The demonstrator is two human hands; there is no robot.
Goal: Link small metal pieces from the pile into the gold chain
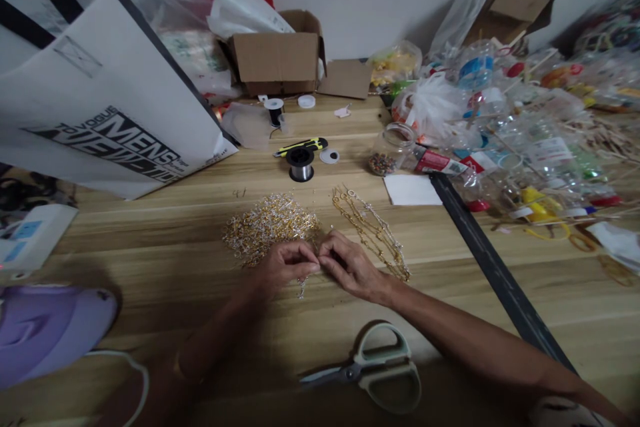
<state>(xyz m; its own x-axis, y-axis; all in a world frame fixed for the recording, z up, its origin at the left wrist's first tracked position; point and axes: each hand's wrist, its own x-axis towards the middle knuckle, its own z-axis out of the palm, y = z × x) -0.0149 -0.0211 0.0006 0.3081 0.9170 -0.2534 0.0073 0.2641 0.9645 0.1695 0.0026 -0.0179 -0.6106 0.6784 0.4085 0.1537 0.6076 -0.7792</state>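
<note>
At the far left lies a white box [37,240] with blue labels, and nearer the person sits a purple appliance [55,334] with a white cord [143,374] beside it. A large printed bag [115,100] stands behind them. Toward the middle, a loose pile [270,224] of small gold and silver pieces lies on the table [240,374], just beyond the left hand [285,264]. That hand's thumb and forefinger are closed in a pinch; a short silver chain [301,288] shows just below them, though whether it is held or lies on the wood I cannot tell. Behind the pile are a spool [301,165] of fine wire and a yellow and black cutter [301,146]. The right hand [353,267] is pinched too, its fingertips meeting the left's at the pile's near right edge; anything between them is too small to make out. The scissors [373,370] lie nearest the person, blades pointing left. Long gold and silver chains [373,230] stretch out just beyond the right hand. Farther right come a jar [391,150] of beads, white paper [413,190], a dark strip [495,267] and a heap of plastic bottles [540,147].
</note>
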